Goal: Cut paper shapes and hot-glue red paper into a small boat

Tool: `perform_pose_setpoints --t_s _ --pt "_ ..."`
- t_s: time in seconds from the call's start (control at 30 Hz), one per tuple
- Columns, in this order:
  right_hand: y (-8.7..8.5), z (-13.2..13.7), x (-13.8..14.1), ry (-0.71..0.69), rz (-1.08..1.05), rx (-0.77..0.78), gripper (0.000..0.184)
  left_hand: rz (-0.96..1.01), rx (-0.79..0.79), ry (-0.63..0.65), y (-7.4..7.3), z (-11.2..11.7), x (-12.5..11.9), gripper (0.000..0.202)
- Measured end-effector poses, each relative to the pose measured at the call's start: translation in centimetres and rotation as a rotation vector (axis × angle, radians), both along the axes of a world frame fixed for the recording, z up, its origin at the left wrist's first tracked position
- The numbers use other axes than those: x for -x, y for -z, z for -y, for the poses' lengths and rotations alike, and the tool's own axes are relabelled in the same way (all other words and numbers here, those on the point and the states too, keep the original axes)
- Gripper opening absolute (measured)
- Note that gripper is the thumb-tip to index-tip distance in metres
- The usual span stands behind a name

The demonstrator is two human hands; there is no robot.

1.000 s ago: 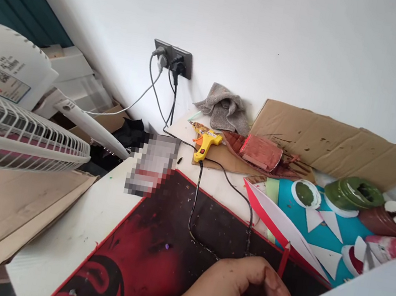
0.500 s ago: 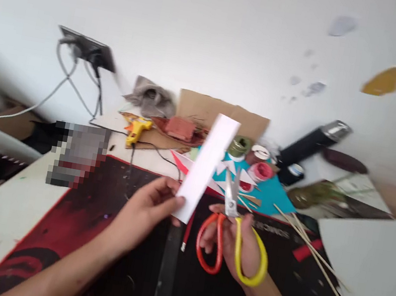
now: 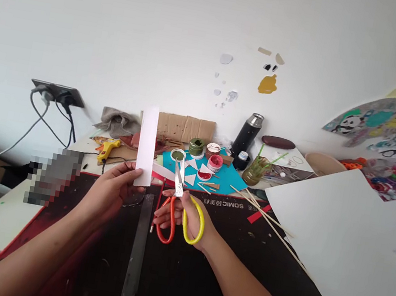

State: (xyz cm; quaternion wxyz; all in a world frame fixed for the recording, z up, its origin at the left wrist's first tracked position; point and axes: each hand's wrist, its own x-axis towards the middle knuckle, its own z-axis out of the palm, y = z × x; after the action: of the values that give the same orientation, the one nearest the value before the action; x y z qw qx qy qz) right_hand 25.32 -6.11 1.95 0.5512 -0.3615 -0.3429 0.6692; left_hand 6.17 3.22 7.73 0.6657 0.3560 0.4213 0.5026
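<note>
My left hand (image 3: 110, 194) pinches the lower end of a narrow white paper strip (image 3: 147, 145) and holds it upright above the dark desk mat (image 3: 197, 280). My right hand (image 3: 186, 215) grips scissors (image 3: 181, 201) with one red and one yellow handle; the blades point up and away, just right of the strip and apart from it. A metal ruler (image 3: 138, 244) lies on the mat below and between my hands. A red pencil (image 3: 158, 202) lies beside the scissors.
A large white sheet (image 3: 347, 256) covers the mat's right side, with thin wooden sticks (image 3: 266, 216) by its edge. At the back are a yellow glue gun (image 3: 108, 148), cardboard (image 3: 185, 126), paint jars (image 3: 214, 162) on blue paper (image 3: 230, 180), a black flask (image 3: 247, 133) and a wall socket (image 3: 58, 92).
The view swung right from the desk's left end to its middle. My left hand raised the paper strip upright, and my right hand with the scissors came into view beside it.
</note>
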Motion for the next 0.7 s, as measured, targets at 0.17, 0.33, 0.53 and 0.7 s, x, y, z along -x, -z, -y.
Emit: perform_pose_setpoints --t_s 0.17,0.33,0.53,0.7 --pt "-0.3 -0.8 -1.3 0.143 -0.002 -0.010 0.075 0.024 -0.026 0.025 0.2 -0.4 -3.2 0.029" --pt "-0.3 -1.2 -2.3 0.192 0.003 -0.043 0.079 0.079 -0.035 0.039 0.1 -1.6 -6.3 0.028" --pt "-0.9 -1.0 -2.6 0.199 0.083 -0.116 0.090 0.156 -0.096 0.011 -0.6 -3.4 -7.7 0.033" --pt "-1.1 -0.8 -2.9 0.230 0.100 -0.128 0.096 0.171 -0.125 0.014 -0.8 -4.3 -7.6 0.037"
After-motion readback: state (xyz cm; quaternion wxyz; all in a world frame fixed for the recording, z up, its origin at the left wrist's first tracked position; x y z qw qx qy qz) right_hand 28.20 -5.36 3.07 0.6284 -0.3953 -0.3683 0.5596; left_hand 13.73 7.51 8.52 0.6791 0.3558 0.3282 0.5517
